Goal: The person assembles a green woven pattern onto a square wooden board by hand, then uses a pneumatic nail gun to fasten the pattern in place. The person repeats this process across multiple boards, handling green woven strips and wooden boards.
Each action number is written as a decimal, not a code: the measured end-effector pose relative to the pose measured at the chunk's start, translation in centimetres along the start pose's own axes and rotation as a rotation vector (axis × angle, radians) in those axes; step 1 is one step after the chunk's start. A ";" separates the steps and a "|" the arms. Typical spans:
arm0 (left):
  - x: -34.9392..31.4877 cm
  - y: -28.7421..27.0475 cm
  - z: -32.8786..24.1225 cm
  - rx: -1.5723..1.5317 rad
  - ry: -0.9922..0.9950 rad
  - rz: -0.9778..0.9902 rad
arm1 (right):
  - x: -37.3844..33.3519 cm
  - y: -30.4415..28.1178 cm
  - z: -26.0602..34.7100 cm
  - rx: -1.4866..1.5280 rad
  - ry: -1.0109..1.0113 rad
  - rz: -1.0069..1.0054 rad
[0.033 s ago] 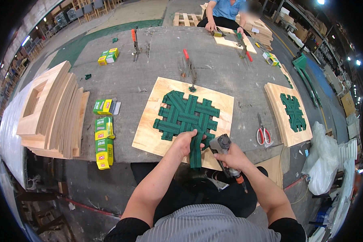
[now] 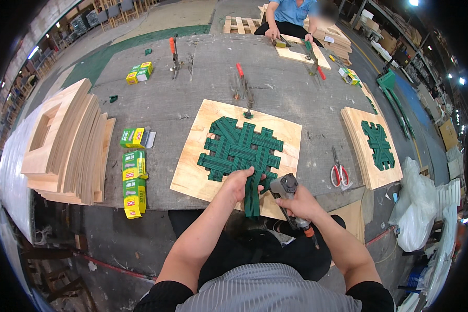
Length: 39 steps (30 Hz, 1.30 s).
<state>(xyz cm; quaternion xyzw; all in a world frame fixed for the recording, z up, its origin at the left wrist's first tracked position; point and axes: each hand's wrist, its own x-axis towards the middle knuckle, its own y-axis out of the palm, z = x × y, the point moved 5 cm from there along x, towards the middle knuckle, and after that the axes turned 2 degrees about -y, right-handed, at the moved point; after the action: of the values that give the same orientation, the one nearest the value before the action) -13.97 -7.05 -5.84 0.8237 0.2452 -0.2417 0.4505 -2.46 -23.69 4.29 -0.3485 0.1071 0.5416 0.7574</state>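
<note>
Under the left hand (image 2: 240, 183), fingers (image 2: 250, 174) pressed together pin a green webbing strap (image 2: 253, 195) against the plywood board (image 2: 192, 166), its loose end hanging off the counter (image 2: 156, 104) edge. Just right, the right hand (image 2: 296, 203) wraps a pneumatic stapler (image 2: 282, 186). Red-handled scissors (image 2: 339, 171) lie farther right.

Pale raw plywood, dark green woven cloth and dull metal on a rough grey tabletop.

The plywood panel (image 2: 192, 171) is light, matt and unvarnished, its grain faint; the webbing straps (image 2: 239, 148) are coarse woven fabric, matt green. The staple gun (image 2: 285, 186) looks like dull grey metal. The tabletop (image 2: 182, 99) is worn, scuffed and matt. The scissors (image 2: 339, 169) have shiny steel blades and glossy red plastic handles. The small boxes (image 2: 133, 177) are glossy printed card.
</note>
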 end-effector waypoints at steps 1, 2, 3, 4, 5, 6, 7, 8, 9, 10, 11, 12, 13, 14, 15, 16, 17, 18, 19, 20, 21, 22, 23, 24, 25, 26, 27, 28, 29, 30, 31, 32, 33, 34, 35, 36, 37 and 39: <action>0.2 -0.1 -0.4 0.002 0.011 -0.003 | 0.4 0.0 0.2 0.014 -0.031 0.007; 0.2 0.0 -0.3 0.003 0.009 -0.006 | 0.3 0.3 0.0 0.034 -0.050 0.014; 0.2 0.1 -0.2 0.004 0.007 -0.008 | 0.3 0.5 -0.1 0.054 -0.069 0.020; 0.2 0.2 -0.2 0.005 0.005 -0.012 | 0.3 0.6 -0.3 0.035 -0.059 0.027; 0.0 0.2 -0.2 0.005 0.007 -0.020 | 0.4 0.8 -0.2 0.016 -0.053 0.037; -0.1 0.2 -0.3 0.006 0.010 -0.027 | 0.4 1.0 0.0 -0.003 -0.048 0.047; -0.2 0.3 -0.4 0.011 0.010 -0.032 | 0.5 1.0 0.1 -0.004 -0.058 0.042; -0.1 0.3 -0.3 0.014 0.005 -0.036 | 0.5 1.0 0.1 -0.004 -0.063 0.036; -0.1 0.3 -0.3 0.018 -0.001 -0.039 | 0.5 1.0 0.0 -0.003 -0.069 0.029; -0.2 0.3 -0.1 0.010 -0.010 -0.035 | 0.5 1.0 -0.2 -0.016 -0.045 0.039; -0.2 0.2 -0.2 0.007 -0.010 -0.027 | 0.6 0.9 -0.1 -0.032 -0.030 0.044; -0.2 0.2 -0.3 0.004 -0.011 -0.018 | 0.5 0.9 -0.1 -0.048 -0.014 0.048; -0.2 0.2 -0.3 0.002 -0.006 -0.033 | 0.3 1.0 -0.1 -0.027 -0.022 0.064; -0.1 0.3 -0.3 0.003 -0.006 -0.047 | 0.0 1.2 0.0 -0.002 -0.027 0.077; 0.0 0.4 -0.3 0.006 -0.007 -0.060 | -0.3 1.4 0.0 0.024 -0.031 0.089; -0.2 0.3 -0.3 -0.016 0.007 -0.058 | -0.3 1.7 0.3 -0.014 -0.079 0.087; -0.3 0.1 -0.3 -0.023 0.014 -0.042 | -0.4 1.7 0.7 -0.046 -0.121 0.066; -0.1 0.5 -0.4 -0.022 0.020 -0.007 | -0.2 1.6 0.7 -0.061 -0.126 0.054; 0.4 0.0 -0.7 -0.055 0.100 0.027 | 0.0 1.5 1.1 -0.082 -0.139 0.049; 0.8 -0.3 -0.6 -0.041 0.086 0.020 | 0.1 1.2 1.0 -0.094 -0.139 0.032; 0.8 0.5 -0.1 -0.032 0.045 0.017 | 0.0 1.0 -0.2 -0.004 -0.101 0.069; 1.1 0.3 -0.1 -0.011 0.070 0.032 | -0.3 0.7 -0.4 0.109 -0.150 0.068; 1.2 -0.2 -0.2 -0.008 0.088 0.130 | -0.5 0.2 -0.5 0.149 -0.176 0.038; 1.0 1.0 0.3 0.005 0.142 0.061 | -0.6 -0.7 -2.1 0.206 -0.120 0.022; 1.0 1.2 0.6 0.059 0.094 0.007 | -0.7 -1.5 -2.6 0.290 -0.180 -0.026; 0.9 0.4 0.2 0.025 0.110 0.116 | -0.8 -2.6 -1.6 0.288 -0.203 -0.073; 0.6 0.1 0.2 -0.008 0.085 0.083 | -1.2 -3.8 -1.1 0.290 -0.217 -0.130; 0.6 -0.9 -0.3 -0.023 0.102 0.057 | -1.4 -5.0 0.1 0.311 -0.229 -0.192; 0.3 -1.1 -0.6 0.058 0.171 0.017 | -1.6 -6.2 1.0 0.329 -0.242 -0.240; 0.0 -0.3 -0.1 -0.038 0.117 -0.068 | -2.0 -7.9 0.2 0.381 -0.231 -0.317; -0.5 -0.1 -0.2 0.151 0.148 -0.042 | -2.1 -9.2 -0.1 0.427 -0.234 -0.364; -0.7 0.1 -0.2 0.241 0.191 -0.065 | -2.0 -10.4 -0.6 0.468 -0.240 -0.398; -0.8 0.7 0.2 0.324 0.228 -0.084 | -2.1 -11.8 -1.7 0.525 -0.232 -0.467; -1.0 1.3 0.5 0.481 0.275 -0.101 | -2.0 -13.3 -2.8 0.581 -0.228 -0.530; -1.5 2.0 0.4 0.635 0.336 -0.137 | -1.4 -14.3 -3.2 0.640 -0.235 -0.574; -2.6 2.7 0.4 0.779 0.394 -0.185 | -1.3 -15.0 -3.2 0.690 -0.287 -0.563; -3.1 3.0 0.1 1.012 0.488 -0.248 | -0.8 -15.5 -3.3 0.728 -0.253 -0.564; -4.0 5.3 0.3 1.488 0.662 -0.330 | -0.2 -17.1 -6.3 0.805 -0.168 -0.610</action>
<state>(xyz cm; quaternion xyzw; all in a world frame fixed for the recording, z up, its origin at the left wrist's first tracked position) -13.80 -10.59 -0.24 0.8883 0.2590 -0.1489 -0.3487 14.12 -30.75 6.82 0.0003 0.1395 0.2381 0.9612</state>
